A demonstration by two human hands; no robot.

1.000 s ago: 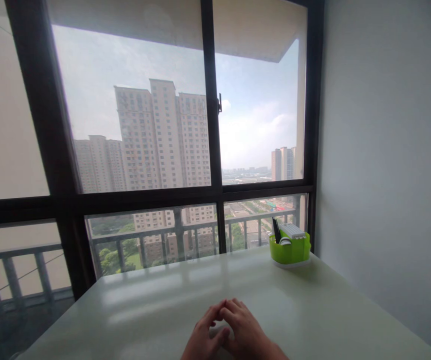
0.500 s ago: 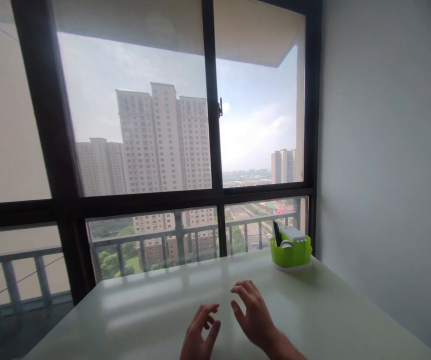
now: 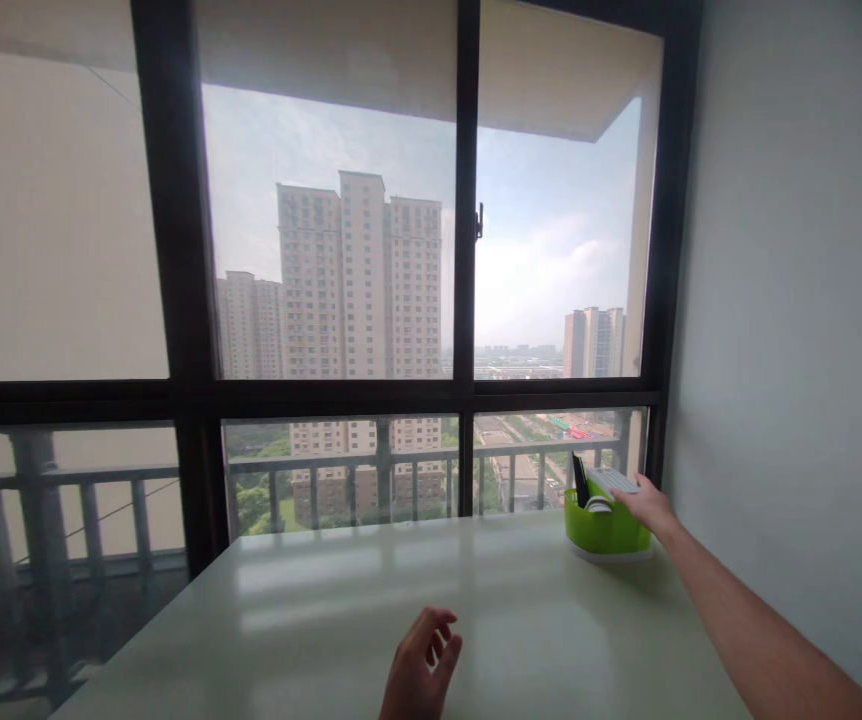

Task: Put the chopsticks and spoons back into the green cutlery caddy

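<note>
My right hand [image 3: 646, 507] reaches out to the right end of a green basket [image 3: 596, 535] standing on the table. Its thumb and fingers close around the right end of a white, ridged block [image 3: 609, 481] in the top of the basket; part of the grip is hidden. Beside the block in the basket stand a dark upright thing [image 3: 579, 480] and a white curved thing [image 3: 599, 504]. Low in the middle, my left hand [image 3: 423, 660] hovers over the table with loosely curled fingers, thumb apart, holding nothing.
The pale, glossy table [image 3: 326, 600] reaches to a dark-framed window [image 3: 341, 398]. A grey wall [image 3: 798, 300] borders it on the right, close to the basket. Outside the glass are a railing [image 3: 341, 461] and tall buildings.
My right hand has gone from the middle of the table, far right and forward, to the block in the basket. My left hand stays near its place. The view has turned slightly left.
</note>
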